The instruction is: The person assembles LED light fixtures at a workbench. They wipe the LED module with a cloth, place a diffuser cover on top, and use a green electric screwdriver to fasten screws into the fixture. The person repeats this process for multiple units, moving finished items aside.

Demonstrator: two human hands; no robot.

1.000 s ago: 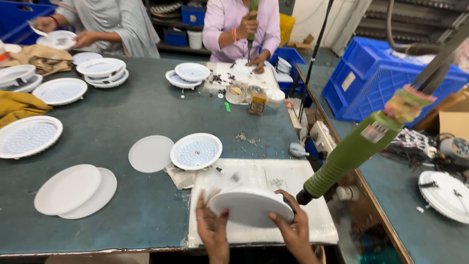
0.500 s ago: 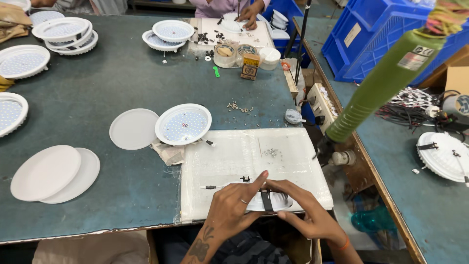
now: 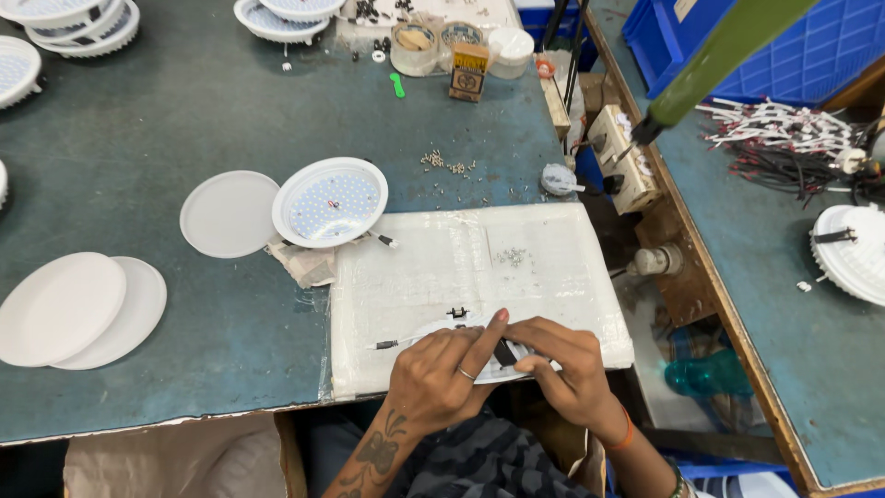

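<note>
Low in the frame's centre, both hands grasp a white round lamp housing (image 3: 479, 355) on the white mat (image 3: 461, 267) — left hand (image 3: 441, 376) curled over its top, right hand (image 3: 570, 369) pinching a black clip (image 3: 504, 352) on it.

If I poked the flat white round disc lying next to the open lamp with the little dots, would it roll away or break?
Probably neither. The flat white disc lies flat on the table, so a poke would likely slide it, not roll it. It looks thin and plastic-like, so probably light and a bit bendy. It touches the open round lamp, so it might nudge that.
</note>
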